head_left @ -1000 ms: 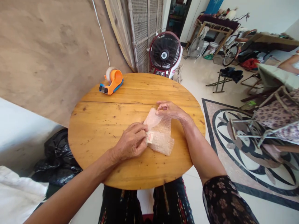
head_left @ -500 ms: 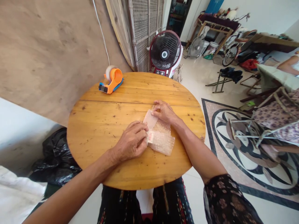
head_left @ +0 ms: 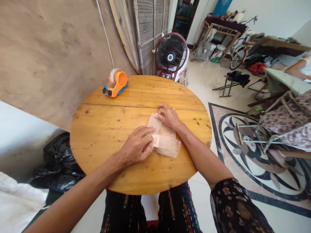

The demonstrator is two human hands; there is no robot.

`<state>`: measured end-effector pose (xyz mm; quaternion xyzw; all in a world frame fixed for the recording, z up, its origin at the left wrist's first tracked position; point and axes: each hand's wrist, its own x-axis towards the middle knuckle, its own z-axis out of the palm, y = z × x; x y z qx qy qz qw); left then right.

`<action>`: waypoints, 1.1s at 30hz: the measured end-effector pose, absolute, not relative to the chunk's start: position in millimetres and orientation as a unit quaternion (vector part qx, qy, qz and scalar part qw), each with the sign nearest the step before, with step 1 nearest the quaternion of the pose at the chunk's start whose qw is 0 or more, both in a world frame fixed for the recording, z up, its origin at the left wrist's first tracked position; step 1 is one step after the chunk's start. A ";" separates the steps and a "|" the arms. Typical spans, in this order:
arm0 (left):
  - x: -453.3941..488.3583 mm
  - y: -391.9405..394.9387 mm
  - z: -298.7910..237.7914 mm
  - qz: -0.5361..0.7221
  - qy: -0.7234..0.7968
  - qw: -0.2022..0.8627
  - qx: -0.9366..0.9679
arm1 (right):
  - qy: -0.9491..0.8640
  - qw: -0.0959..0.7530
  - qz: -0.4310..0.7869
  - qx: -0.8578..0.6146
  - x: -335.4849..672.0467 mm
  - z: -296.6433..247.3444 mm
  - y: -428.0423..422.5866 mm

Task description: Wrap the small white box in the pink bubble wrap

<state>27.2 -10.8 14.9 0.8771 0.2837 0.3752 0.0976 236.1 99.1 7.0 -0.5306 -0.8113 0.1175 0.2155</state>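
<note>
Head view: the bubble wrap (head_left: 168,146) looks light, soft, best held by edges; left hand (head_left: 138,144) pinches one; whether right hand's (head_left: 169,117) curled fingers pinch, I can't tell.

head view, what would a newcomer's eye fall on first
The bright orange tape dispenser, near the far left edge of the round wooden table, likely stands out first. Next come the left hand and right hand, touching bubble wrap right of the table's middle. A fan stands just beyond the table's far edge.
</note>
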 end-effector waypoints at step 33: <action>28.0 -13.6 14.0 0.351 0.285 0.041 0.891 | -0.795 0.299 0.192 -0.492 263.0 35.0 98.6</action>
